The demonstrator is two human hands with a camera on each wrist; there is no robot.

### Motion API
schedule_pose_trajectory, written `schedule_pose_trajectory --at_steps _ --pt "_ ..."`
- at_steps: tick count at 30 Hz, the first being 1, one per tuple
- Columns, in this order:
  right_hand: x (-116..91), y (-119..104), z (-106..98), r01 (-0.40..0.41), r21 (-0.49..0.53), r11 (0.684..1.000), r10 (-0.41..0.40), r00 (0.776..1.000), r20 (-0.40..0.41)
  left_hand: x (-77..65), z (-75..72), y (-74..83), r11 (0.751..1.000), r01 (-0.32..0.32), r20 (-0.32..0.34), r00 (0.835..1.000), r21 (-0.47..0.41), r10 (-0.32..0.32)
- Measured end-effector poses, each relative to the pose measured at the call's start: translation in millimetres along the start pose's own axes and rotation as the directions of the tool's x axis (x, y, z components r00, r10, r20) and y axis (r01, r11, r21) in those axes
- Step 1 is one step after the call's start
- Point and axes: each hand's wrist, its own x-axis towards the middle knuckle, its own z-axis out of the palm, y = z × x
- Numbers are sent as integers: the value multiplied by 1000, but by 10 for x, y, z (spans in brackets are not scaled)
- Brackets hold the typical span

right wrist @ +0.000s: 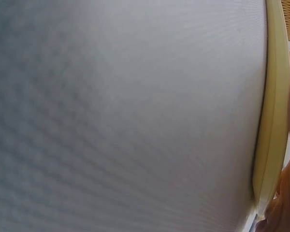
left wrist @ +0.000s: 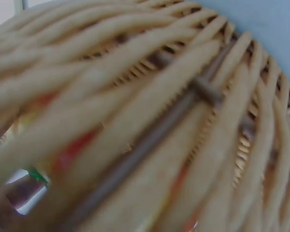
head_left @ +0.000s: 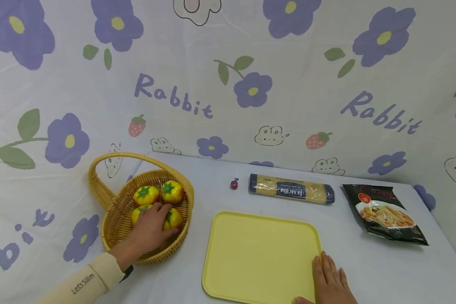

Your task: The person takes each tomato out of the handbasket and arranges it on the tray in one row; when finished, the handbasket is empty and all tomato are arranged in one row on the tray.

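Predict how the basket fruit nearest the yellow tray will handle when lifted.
The fruit may roll if set down loose, being rounded. Its shiny skin could feel slippery to the left hand. With other fruits close by in the basket, it might bump one.

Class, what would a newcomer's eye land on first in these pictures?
Probably the plain yellow tray at front centre, with the right hand at its right edge. Next, the wicker basket at left, where the left hand holds a red-and-yellow fruit.
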Motion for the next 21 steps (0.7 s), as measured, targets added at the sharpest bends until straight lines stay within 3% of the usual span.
schedule_pose_trajectory --at_steps 13,21 --pt "5 -19 -31 6 12 1000 -6 1000 -11 -9 -188 75 986 95 71 994 -140 -85" --pt "-7 0 -24 30 12 999 -30 999 -14 -61 -334 125 980 101 85 993 -172 -88"
